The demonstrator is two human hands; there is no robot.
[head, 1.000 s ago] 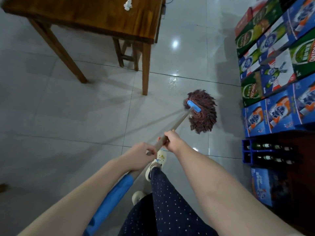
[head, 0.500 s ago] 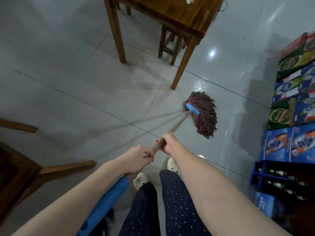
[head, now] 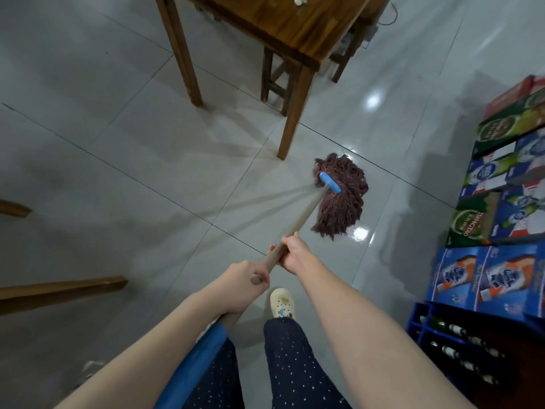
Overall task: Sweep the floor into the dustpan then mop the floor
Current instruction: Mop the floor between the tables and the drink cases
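A brown string mop head [head: 342,199] with a blue clamp [head: 330,182] lies on the wet grey tile floor [head: 147,160], just in front of a table leg. Its beige handle [head: 305,215] runs back toward me. My right hand [head: 292,254] grips the handle further down the shaft. My left hand [head: 241,283] grips it nearer the top, above the blue grip sleeve [head: 193,364]. No dustpan or broom is in view.
A wooden table [head: 292,28] with a stool [head: 278,81] under it stands ahead. Stacked beer cartons [head: 507,184] and a blue bottle crate [head: 424,332] line the right side. Wooden furniture legs [head: 59,290] jut in from the left. My shoe [head: 281,302] is below my hands.
The view has swung left and pulled back, so the table and cartons sit further right. The mop head stays near the table leg, both hands still on the handle.
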